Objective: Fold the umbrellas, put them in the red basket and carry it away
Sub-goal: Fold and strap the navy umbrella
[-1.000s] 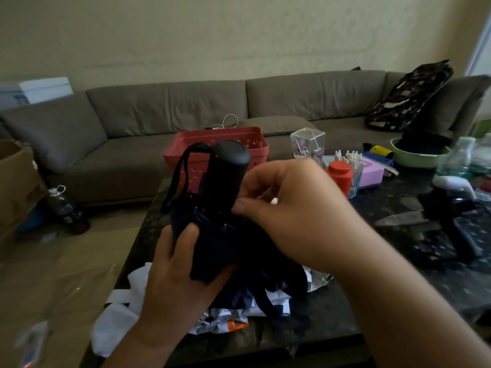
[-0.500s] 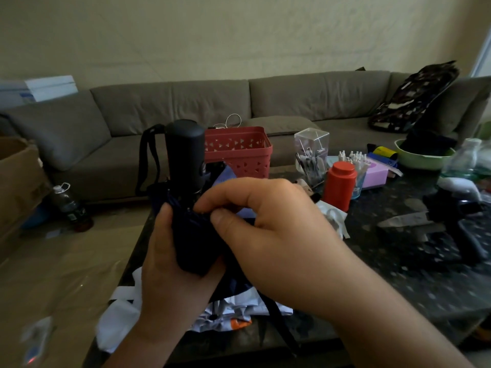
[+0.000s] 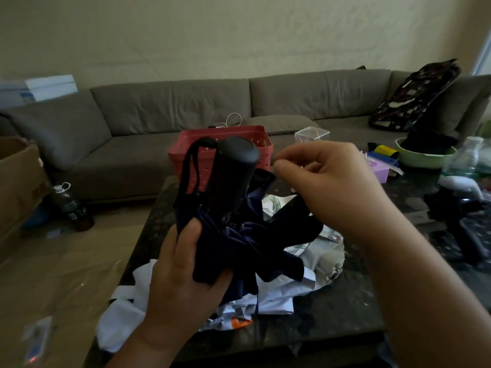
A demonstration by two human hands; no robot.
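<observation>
Nearest to the camera, above the front part of the worktop (image 3: 345, 301): left grip (image 3: 183, 264) wrapped around the gathered cloth of the dark blue umbrella (image 3: 225, 235), thumb on the front, fingers behind, holding it upright with the handle (image 3: 233, 176) pointing up and towards the camera.

Half a second ago, right grip (image 3: 326, 187) pressed on the cloth just under the handle; now lifted up and to the right, apart from the bundle. Thumb and forefinger tips brought together, other fingers curled. Hard to tell if something thin is pinched there; a black strap end (image 3: 263, 176) just beside the thumb, perhaps the closing band. Probably means that the gathering of the cloth is finished and the wrapping with the band is in hand. Not yet tied, so not ready for the basket.

About the umbrella itself: shaft already collapsed short, cloth soft and creased, several folds hanging loose to the right and below, small metal rib tips showing near the handle, wrist loop (image 3: 190, 171) standing up on the left of the handle.

Under it, lying on the worktop: light patterned fabric (image 3: 279, 290), likely another umbrella waiting, not folded.

Further back, on the far edge of the worktop: red basket (image 3: 186, 152), partly hidden behind the handle. Behind all, a grey sofa (image 3: 170, 107).
</observation>
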